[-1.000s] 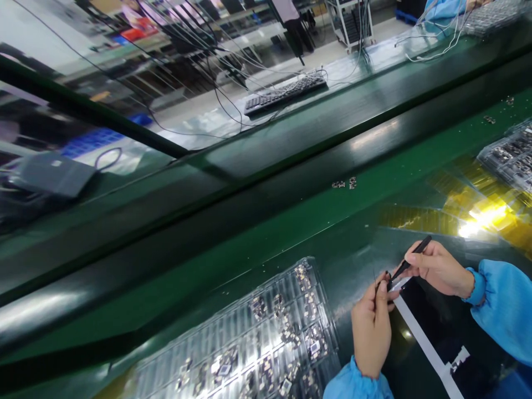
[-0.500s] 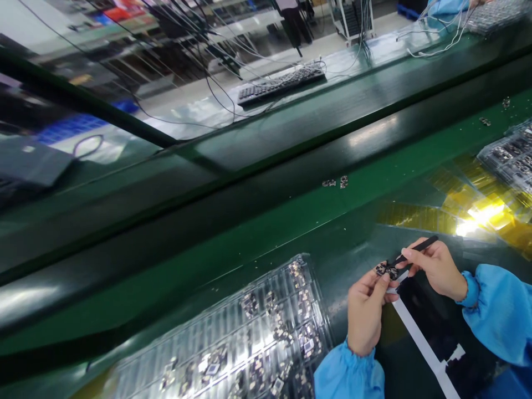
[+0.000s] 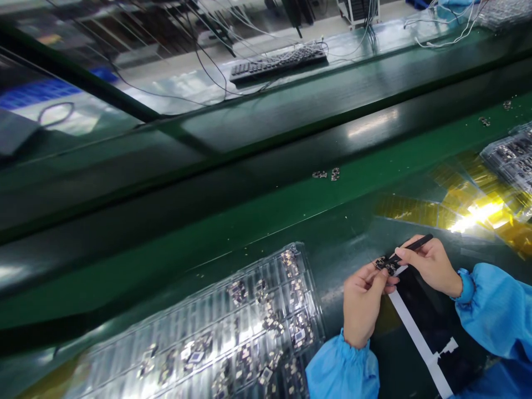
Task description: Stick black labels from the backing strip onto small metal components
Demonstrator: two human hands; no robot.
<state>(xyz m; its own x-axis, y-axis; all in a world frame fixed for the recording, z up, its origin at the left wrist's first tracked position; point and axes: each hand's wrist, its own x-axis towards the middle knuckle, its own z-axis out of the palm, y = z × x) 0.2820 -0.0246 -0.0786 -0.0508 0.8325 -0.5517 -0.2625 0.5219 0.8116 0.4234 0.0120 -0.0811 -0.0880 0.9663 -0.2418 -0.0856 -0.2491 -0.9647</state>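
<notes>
Between the thumb and fingers of my left hand (image 3: 363, 302) is a small circuit board (image 3: 385, 266), dark with bright parts on it. My right hand (image 3: 430, 264) pinches a pair of black tweezers (image 3: 418, 244), whose tip meets the board; the exact contact is too small to make out. Under both hands lies a black sheet (image 3: 424, 310) with a white strip (image 3: 415, 335) along its left side. A clear plastic tray (image 3: 305, 277) to the left of my left hand holds several loose circuit boards (image 3: 299, 327).
Yellow film strips (image 3: 424, 216) lie beyond my right hand, beside another board-filled tray (image 3: 509, 152). Small boards (image 3: 334, 174) rest on the green strip (image 3: 257, 221) ahead. A raised dark ledge (image 3: 249, 130) crosses the bench, with a keyboard (image 3: 278, 65) and cables behind it.
The view has shifted slightly, so the bench things sit a bit higher and further left. Both hands keep their hold, and the tweezers remain at the board.
</notes>
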